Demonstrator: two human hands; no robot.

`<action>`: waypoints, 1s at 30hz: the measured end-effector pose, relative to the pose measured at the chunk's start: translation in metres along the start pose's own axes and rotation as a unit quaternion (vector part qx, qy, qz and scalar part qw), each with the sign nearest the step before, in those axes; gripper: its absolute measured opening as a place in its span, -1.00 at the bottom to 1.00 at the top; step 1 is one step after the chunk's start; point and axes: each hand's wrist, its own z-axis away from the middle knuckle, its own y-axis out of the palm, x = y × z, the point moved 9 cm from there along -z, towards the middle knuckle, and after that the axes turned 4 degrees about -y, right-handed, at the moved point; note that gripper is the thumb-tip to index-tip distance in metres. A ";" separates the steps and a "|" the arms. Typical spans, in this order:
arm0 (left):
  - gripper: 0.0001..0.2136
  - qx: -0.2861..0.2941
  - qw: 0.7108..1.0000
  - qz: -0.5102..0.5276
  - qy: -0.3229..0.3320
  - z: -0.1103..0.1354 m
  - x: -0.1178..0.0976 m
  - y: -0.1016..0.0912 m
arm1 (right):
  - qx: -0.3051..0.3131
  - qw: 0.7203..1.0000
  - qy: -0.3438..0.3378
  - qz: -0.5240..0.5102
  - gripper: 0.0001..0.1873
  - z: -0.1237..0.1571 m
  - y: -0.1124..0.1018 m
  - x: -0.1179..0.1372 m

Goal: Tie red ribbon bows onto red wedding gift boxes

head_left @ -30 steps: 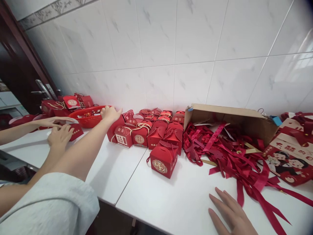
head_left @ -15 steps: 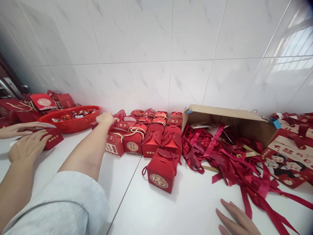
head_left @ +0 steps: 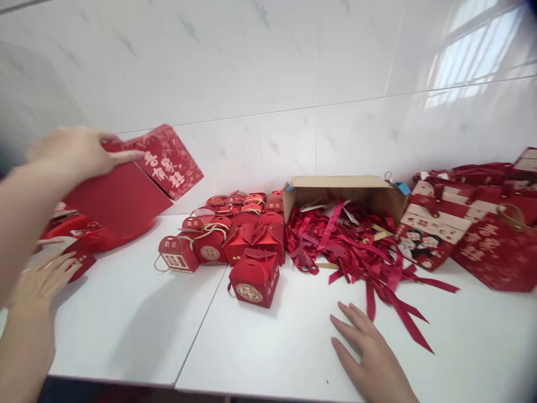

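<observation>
Raised at the left, my left hand (head_left: 78, 151) grips a flat, unfolded red gift box (head_left: 121, 196) with pale lettering on one panel. The thumb or a finger stretches along its upper part. My right hand (head_left: 369, 352) hovers low over or rests on the white table, fingers spread and holding nothing. Just beyond it lies a heap of dark red ribbons (head_left: 348, 235) that spills out of a cardboard box (head_left: 335, 182). Left of the ribbons, a red gift box (head_left: 254, 280) with a round gold emblem stands in front of rows of similar gift boxes (head_left: 210, 240).
A co-worker's hand (head_left: 42, 280) lies on a dark red box (head_left: 81, 260) at the lower left. Behind it a red basin (head_left: 138, 232) is partly covered by the flat box. Red and cream gift bags (head_left: 436, 224) stand at the right. A tiled wall backs the table (head_left: 138, 319).
My left hand has lifted the flat red box from beside the gift box rows and carried it up and left. My view has turned to the right. My right hand remains spread.
</observation>
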 end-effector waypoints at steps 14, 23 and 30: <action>-0.63 0.121 0.898 0.129 0.404 0.248 -0.300 0.054 | -0.429 0.792 0.235 -0.365 -0.68 0.050 -0.073 -0.061; -0.70 0.212 0.776 0.181 0.565 0.272 -0.343 0.107 | -0.339 0.844 0.191 -0.368 -0.16 0.041 -0.081 -0.056; -0.73 0.202 0.783 0.169 0.564 0.227 -0.335 0.131 | -0.182 0.946 0.046 -0.263 -0.42 0.017 -0.065 0.010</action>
